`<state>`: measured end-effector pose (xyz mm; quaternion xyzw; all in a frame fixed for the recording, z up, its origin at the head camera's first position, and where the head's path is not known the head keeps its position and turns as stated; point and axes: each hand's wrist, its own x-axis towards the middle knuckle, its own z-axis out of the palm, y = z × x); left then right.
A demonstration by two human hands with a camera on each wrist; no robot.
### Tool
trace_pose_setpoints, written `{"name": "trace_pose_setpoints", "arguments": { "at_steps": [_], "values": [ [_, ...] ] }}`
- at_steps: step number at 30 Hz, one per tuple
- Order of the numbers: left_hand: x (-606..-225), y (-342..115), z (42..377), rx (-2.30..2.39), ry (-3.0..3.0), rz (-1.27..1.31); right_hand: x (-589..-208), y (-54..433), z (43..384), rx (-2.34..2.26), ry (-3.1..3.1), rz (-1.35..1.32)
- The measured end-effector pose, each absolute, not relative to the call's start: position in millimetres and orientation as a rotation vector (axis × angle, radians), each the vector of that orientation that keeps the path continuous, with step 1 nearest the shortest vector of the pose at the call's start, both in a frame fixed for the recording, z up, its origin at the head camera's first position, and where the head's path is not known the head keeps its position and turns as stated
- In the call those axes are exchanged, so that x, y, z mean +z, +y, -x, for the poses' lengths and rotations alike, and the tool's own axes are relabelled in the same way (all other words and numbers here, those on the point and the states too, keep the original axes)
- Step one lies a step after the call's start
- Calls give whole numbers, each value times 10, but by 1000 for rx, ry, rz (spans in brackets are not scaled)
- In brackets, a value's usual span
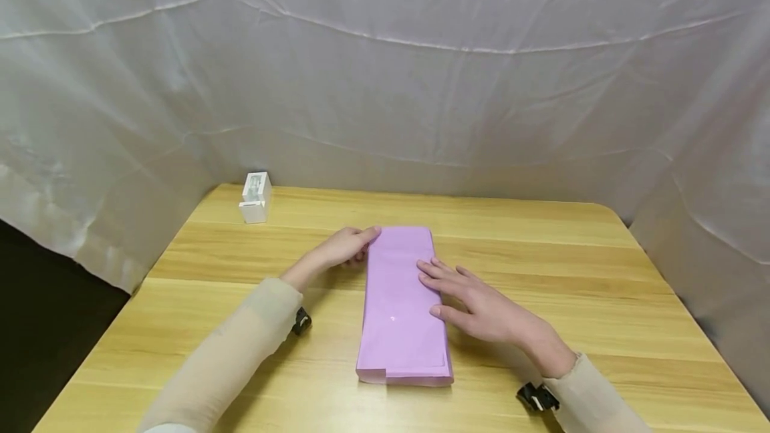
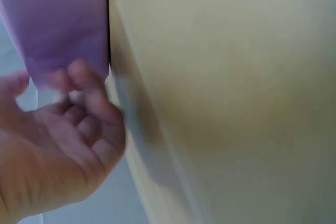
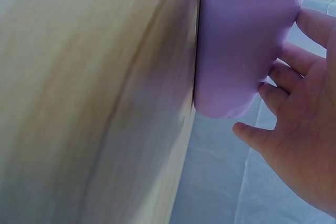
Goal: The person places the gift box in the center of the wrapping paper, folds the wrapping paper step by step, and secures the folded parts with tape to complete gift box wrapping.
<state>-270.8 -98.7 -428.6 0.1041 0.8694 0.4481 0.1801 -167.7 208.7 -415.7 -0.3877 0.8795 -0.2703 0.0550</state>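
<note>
A long folded sheet of purple paper (image 1: pixel 402 299) lies in the middle of the wooden table in the head view, with its layered, open-looking end toward me. My left hand (image 1: pixel 347 246) pinches its far left corner, thumb on top and the other fingers curled beside the edge. In the left wrist view the purple paper (image 2: pixel 63 19) stands close to the fingertips; blur hides the exact contact. My right hand (image 1: pixel 481 303) lies along the right edge with its fingers extended, their tips touching the top. The right wrist view shows these fingertips (image 3: pixel 266 88) against the bulging paper side.
At the table's far left corner stands a small white box (image 1: pixel 255 198) with a clear part on top. Grey-white cloth (image 1: pixel 421 99) hangs behind the wooden table (image 1: pixel 571 266) and along both sides. Each wrist carries a small black camera mount (image 1: pixel 537 397).
</note>
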Motion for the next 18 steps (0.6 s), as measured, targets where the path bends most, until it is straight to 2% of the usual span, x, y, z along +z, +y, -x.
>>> {"name": "trace_pose_setpoints", "arguments": {
  "at_steps": [10,18],
  "values": [
    [-4320,-940,2781,1288,2467,-457,-4182,2095,1682,-821,2681,1199],
    [-4294,-934,2756,1268,2578,-411,-4158,2074,1682,-810,2666,1165]
  ]
}}
